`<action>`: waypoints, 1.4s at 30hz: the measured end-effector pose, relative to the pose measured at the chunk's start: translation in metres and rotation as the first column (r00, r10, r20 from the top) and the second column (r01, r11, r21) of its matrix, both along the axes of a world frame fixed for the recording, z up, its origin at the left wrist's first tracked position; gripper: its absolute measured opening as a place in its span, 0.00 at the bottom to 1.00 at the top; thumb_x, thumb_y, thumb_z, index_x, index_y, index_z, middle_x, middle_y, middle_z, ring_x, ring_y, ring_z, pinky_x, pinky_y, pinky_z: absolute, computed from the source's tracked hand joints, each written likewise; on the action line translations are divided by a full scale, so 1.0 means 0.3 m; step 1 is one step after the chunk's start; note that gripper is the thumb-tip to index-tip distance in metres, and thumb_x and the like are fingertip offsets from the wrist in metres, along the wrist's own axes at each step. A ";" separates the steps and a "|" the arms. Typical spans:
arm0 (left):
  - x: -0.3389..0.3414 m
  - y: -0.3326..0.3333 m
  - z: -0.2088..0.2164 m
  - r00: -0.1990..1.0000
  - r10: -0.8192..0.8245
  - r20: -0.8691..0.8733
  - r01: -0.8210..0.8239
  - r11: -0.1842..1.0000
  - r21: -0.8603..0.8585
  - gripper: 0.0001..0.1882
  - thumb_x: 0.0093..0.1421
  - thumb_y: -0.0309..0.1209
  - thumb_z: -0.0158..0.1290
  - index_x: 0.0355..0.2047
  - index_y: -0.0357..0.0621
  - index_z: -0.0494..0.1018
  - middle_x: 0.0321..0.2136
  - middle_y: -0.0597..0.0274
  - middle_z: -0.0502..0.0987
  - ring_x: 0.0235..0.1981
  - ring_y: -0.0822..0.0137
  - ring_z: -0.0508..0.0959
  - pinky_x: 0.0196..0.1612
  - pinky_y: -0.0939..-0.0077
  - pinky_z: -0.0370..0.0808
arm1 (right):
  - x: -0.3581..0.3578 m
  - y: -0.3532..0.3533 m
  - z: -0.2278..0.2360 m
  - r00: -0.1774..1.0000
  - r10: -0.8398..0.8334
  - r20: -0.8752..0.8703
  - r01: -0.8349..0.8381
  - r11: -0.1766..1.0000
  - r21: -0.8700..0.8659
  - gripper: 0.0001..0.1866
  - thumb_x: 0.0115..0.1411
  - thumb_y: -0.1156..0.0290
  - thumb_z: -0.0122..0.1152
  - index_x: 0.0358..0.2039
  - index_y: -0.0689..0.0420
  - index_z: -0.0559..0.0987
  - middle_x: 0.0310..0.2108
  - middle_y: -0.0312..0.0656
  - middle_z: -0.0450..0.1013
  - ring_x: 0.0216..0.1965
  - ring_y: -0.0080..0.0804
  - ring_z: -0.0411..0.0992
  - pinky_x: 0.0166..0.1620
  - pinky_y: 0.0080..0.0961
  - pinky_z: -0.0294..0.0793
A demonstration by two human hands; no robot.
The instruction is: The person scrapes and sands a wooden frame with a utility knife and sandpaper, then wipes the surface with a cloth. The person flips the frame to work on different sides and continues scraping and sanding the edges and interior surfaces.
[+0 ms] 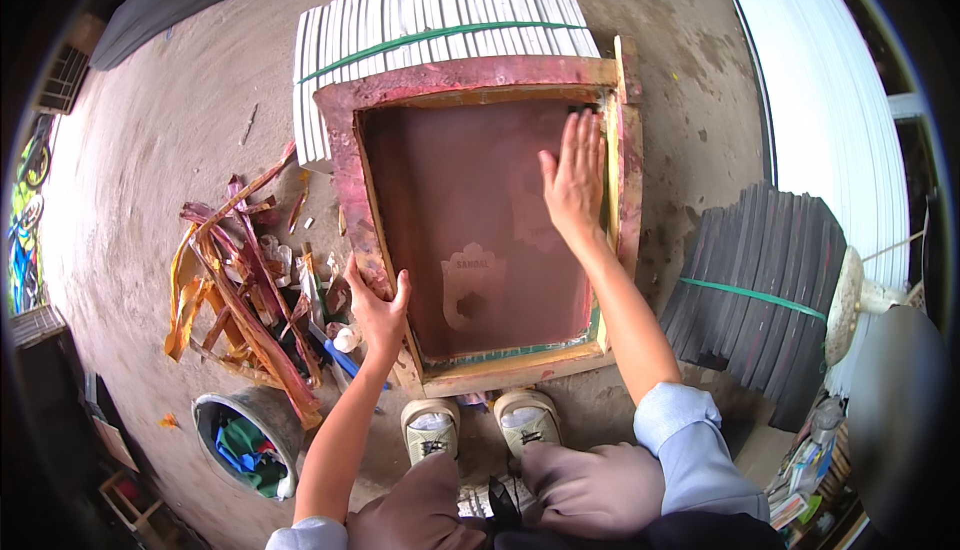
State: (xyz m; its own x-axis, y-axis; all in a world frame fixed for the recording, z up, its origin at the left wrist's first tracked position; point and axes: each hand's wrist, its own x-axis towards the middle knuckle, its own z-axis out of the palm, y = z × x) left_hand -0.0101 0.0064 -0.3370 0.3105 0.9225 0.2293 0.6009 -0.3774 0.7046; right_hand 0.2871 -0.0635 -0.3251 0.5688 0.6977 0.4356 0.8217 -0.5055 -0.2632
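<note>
The frame [470, 80] is set beneath the right fingers [575, 155], which are extended flat over its mesh [470, 190] with nothing grasped, while its left rail [348, 180] is straddled by the left fingers [358, 290] and thumb, whether gripped cannot be told. Beyond the fingers, a white stack [440, 30] is partly hidden by the frame; a black stack [750, 250] is seen right of the right fingers, scraps [262, 345] left of the left fingers, and a bucket [272, 412] below those.

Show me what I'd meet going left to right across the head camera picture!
Bucket → left hand → right hand → stack of dark boards.
</note>
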 end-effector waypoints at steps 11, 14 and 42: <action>-0.023 -0.005 -0.012 0.998 0.058 0.036 -0.050 0.980 -0.193 0.36 0.53 0.28 0.56 0.61 0.39 0.54 0.31 0.47 0.75 0.26 0.57 0.76 0.33 0.66 0.74 | -0.204 -0.138 -0.044 0.952 0.301 -0.062 -0.306 0.905 -0.296 0.36 0.62 0.62 0.50 0.66 0.64 0.51 0.68 0.55 0.45 0.70 0.46 0.43 0.69 0.44 0.40; -0.012 -0.013 -0.013 0.998 0.055 0.008 -0.052 0.979 -0.197 0.36 0.53 0.28 0.56 0.61 0.39 0.54 0.31 0.47 0.75 0.27 0.57 0.77 0.34 0.66 0.74 | -0.117 -0.032 0.007 0.986 0.165 -0.006 -0.164 0.972 -0.166 0.33 0.63 0.61 0.47 0.65 0.65 0.55 0.67 0.55 0.48 0.69 0.48 0.45 0.69 0.45 0.42; -0.013 -0.018 -0.008 0.993 0.095 -0.066 -0.110 0.958 -0.265 0.36 0.53 0.28 0.56 0.61 0.39 0.53 0.36 0.43 0.75 0.34 0.52 0.77 0.40 0.64 0.73 | -0.258 0.087 0.017 0.966 0.253 0.045 -0.241 0.953 -0.182 0.36 0.64 0.51 0.47 0.62 0.66 0.59 0.64 0.54 0.55 0.68 0.46 0.49 0.68 0.42 0.49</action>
State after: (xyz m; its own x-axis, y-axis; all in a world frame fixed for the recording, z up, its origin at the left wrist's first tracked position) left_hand -0.0139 0.0011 -0.3394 0.2160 0.9754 -0.0442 0.6651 -0.1139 0.7380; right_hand 0.2095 -0.0375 -0.3200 0.3430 0.8808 0.3264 0.9393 -0.3177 -0.1296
